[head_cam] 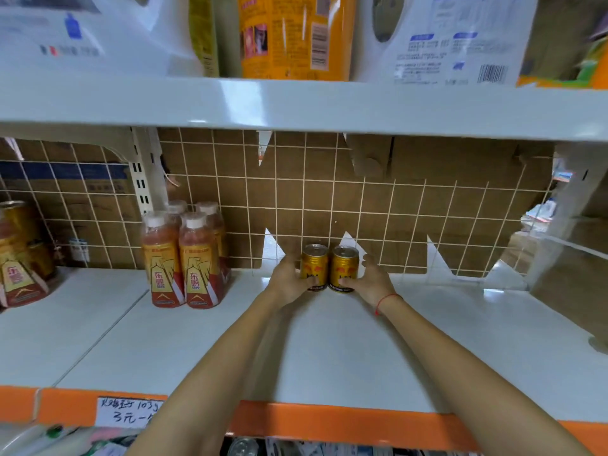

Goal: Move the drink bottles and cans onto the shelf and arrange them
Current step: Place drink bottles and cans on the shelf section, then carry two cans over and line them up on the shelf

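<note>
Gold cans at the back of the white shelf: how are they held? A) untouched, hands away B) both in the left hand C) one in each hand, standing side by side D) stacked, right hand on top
C: the left hand grips the left gold metal can, the right hand grips the right gold metal can, both upright on the white shelf.

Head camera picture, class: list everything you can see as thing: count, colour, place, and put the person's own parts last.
Gold cans: two, gold with red marks, upright side by side at the back of the shelf.
Drink bottles: four, reddish with white caps, grouped left of the cans.
Shelf: one, white with an orange front edge.
Price tag: one, white and handwritten, on the orange edge.
Wire grid: one, white, behind the shelf over brown cardboard.
Upper shelf goods: several, white and orange containers, above.
Gold containers: some, far left; count unclear.
Left hand: grips the left can.
Right hand: grips the right can; red string on its wrist.
</note>
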### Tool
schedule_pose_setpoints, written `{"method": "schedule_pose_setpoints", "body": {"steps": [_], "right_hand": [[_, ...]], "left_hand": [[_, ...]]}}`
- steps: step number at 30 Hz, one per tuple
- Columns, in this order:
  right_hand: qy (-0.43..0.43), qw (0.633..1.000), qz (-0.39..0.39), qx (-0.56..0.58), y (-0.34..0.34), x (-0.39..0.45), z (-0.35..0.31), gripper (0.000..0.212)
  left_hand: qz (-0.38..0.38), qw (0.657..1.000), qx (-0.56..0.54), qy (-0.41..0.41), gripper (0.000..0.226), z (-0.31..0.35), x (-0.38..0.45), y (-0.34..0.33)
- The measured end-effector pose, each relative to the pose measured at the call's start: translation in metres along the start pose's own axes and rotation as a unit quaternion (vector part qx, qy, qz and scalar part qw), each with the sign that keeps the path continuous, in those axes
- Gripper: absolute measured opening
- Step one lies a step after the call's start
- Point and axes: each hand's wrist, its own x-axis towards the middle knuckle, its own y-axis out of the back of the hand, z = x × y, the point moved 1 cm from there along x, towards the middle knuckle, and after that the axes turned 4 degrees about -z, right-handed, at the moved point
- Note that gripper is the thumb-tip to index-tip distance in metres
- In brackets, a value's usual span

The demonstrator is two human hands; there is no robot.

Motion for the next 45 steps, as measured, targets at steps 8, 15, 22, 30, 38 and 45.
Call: {"method": "schedule_pose_setpoints", "body": {"steps": [8, 15, 22, 30, 38, 45], "right_hand": [[0.041, 0.997, -0.050, -0.035, -0.003, -0.042, -0.022, 0.019], [0.059, 0.995, -0.063, -0.052, -0.020, -0.083, -0.052, 0.030], [0.088, 0.988, -0.093, -0.087, -0.061, -0.121, -0.098, 0.039], [0.155, 0.974, -0.138, -0.090, -0.138, -0.175, -0.185, 0.040], [0.189, 0.959, -0.180, -0.111, -0.228, -0.229, -0.264, 0.069], [0.215, 0.949, -0.198, -0.119, -0.274, -0.241, -0.307, 0.066]], "left_hand": [[-0.014, 0.996, 0.084, 0.018, 0.079, 0.018, -0.051, 0.035], [0.001, 0.996, 0.088, 0.005, 0.068, 0.004, -0.103, 0.067], [0.052, 0.998, 0.035, 0.023, 0.057, -0.032, -0.154, 0.125], [0.088, 0.987, 0.079, 0.105, 0.075, -0.087, -0.238, 0.231], [0.127, 0.967, 0.171, 0.138, 0.078, -0.148, -0.331, 0.337], [0.155, 0.963, 0.167, 0.143, 0.081, -0.185, -0.370, 0.389]]}}
